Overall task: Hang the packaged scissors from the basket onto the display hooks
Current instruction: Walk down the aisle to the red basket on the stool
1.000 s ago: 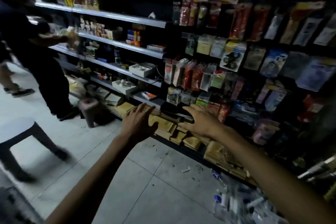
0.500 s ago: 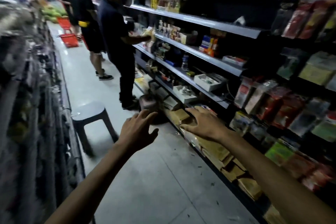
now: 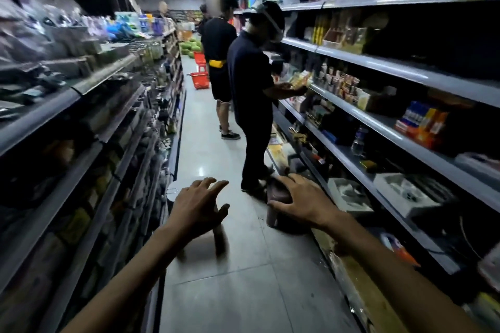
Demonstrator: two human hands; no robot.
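My left hand is stretched out over the aisle floor, fingers spread and holding nothing. My right hand reaches forward beside it, fingers relaxed and empty, in front of a small brown stool. No packaged scissors and no display hooks show in this view. Two red baskets stand far down the aisle on the floor; what they hold cannot be seen.
Shelving lines the left side and stocked shelves the right. A person in dark clothes stands close ahead at the right shelves, another person behind. A grey stool sits just under my left hand.
The view has swung left, from the hanging-goods wall to looking down the aisle. Both hands stay outstretched and empty. The people and red baskets have come into view.
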